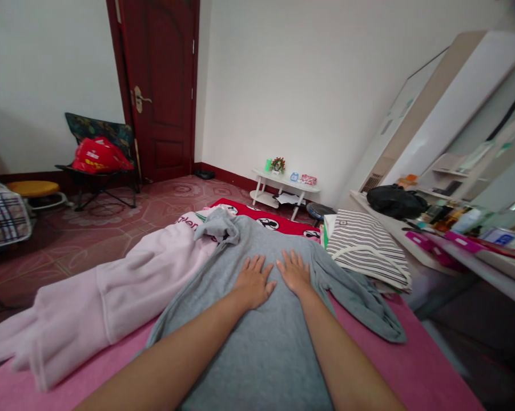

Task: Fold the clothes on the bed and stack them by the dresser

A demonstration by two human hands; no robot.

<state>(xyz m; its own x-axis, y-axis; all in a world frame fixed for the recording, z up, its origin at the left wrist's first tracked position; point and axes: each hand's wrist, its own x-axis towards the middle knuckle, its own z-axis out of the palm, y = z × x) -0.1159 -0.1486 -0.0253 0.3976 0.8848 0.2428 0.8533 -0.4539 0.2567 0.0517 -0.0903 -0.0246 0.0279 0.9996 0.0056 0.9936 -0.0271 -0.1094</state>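
Observation:
A grey long-sleeved top [257, 342] lies spread lengthwise over a pink surface [415, 354]. My left hand [254, 282] rests flat on its upper part, fingers apart. Close to its right, my right hand [294, 271] also presses palm-down on the fabric with fingers stretched out. One grey sleeve stretches out to the right; fabric at the upper left is bunched up beside the pale pink garment [133, 279]. Neither hand grips anything. The lower end of the top runs out of view between my forearms.
Striped folded clothing [369, 248] is stacked at the right, by a dressing table with a black bag [397, 201] and bottles. Red cloth with round prints [266, 222] covers the far end. Beyond stand a small white table [283, 181], a folding chair [99, 123] and a yellow stool [33, 188].

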